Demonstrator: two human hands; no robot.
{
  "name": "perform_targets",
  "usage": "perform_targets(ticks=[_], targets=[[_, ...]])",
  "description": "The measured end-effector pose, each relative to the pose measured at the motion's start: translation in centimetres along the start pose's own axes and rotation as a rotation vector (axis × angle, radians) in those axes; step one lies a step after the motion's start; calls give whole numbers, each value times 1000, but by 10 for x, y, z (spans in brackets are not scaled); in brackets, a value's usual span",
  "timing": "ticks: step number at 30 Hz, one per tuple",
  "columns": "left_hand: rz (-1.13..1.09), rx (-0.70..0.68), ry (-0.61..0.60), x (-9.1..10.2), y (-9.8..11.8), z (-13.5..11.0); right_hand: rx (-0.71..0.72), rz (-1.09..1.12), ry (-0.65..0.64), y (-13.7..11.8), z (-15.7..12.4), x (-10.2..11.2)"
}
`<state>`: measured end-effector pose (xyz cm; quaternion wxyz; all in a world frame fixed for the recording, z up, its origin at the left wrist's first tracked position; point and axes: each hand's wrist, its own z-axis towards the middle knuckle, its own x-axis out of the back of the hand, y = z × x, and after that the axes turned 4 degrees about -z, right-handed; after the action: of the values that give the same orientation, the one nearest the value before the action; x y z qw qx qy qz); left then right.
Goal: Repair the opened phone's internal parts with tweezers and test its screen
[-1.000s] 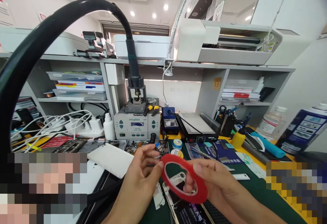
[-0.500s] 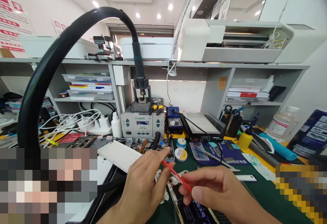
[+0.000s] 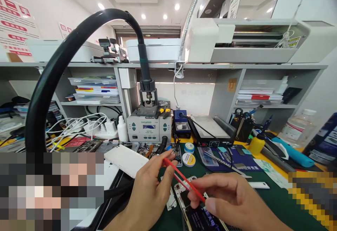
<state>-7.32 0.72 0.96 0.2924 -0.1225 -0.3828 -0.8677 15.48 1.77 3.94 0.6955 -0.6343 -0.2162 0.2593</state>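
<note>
A thin, flexible-looking red strip (image 3: 184,178) stretches between my hands and appears doubled into two lines. At its upper left end, the thumb and fingers of my left hand (image 3: 149,189) are closed on it. My right hand (image 3: 228,196) pinches the lower right end between thumb and fingers. Under the strip lies an opened phone (image 3: 181,196) with a black battery (image 3: 202,218) bearing purple lettering; my right hand covers part of it. Beside the phone, partly behind my left hand, is a pale metal plate (image 3: 171,201).
A hot-air station (image 3: 149,129) stands behind the green mat (image 3: 279,206), its thick black hose (image 3: 79,38) arching over the left. Round tins (image 3: 189,159), tweezers (image 3: 223,164) and a yellow bottle (image 3: 256,145) sit to the right. A white slab (image 3: 126,159) lies left.
The red strip now shows as two separated lines, where it looked narrower before. My right hand has shifted slightly right, and the whole view has moved a little.
</note>
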Motion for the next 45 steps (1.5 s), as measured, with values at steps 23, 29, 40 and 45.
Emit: perform_targets(ticks=[23,29,40,45], targets=[[228,-497,97,10,5,5,-147,145,20,-10,2,-3],[189,-467,92,9,2,4,-140,162,21,-10,1,-5],[197,-503,61,9,5,7,-112,61,18,-10,2,-6],[228,-531,78,9,4,4,-119,32,48,-10,2,-6]])
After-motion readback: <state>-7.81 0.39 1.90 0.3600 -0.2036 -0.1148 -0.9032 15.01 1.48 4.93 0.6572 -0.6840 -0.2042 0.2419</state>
